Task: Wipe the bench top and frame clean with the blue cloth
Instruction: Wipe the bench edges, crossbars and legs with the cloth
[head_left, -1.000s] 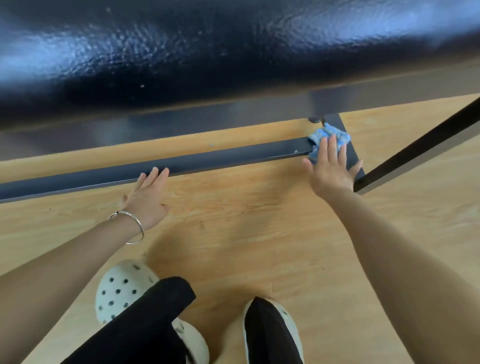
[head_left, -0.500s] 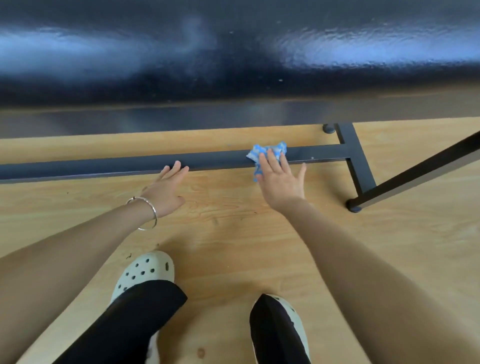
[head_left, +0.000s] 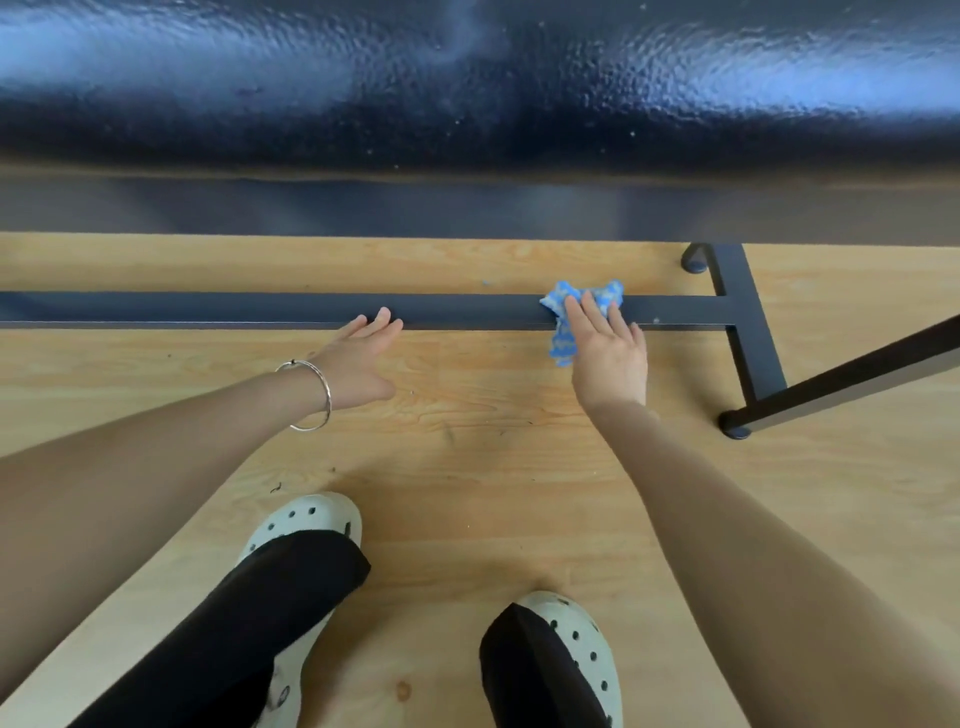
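Note:
The glossy black bench top (head_left: 467, 88) fills the upper part of the view. Below it the dark metal frame rail (head_left: 208, 309) runs left to right just above the wooden floor. My right hand (head_left: 608, 353) presses the crumpled blue cloth (head_left: 563, 332) flat onto the rail with straight fingers, right of its middle. My left hand (head_left: 361, 358), with a silver bangle on the wrist, rests its straight fingertips on the rail's near edge, about two hand-widths left of the cloth.
The rail meets a cross foot (head_left: 748, 332) at the right, with a slanted leg (head_left: 857, 379) rising from its near end. My feet in white clogs (head_left: 306, 525) stand on the light wooden floor (head_left: 467, 467) close below my hands.
My right hand slid the cloth left along the rail from the joint with the cross foot. The left hand stayed on the rail.

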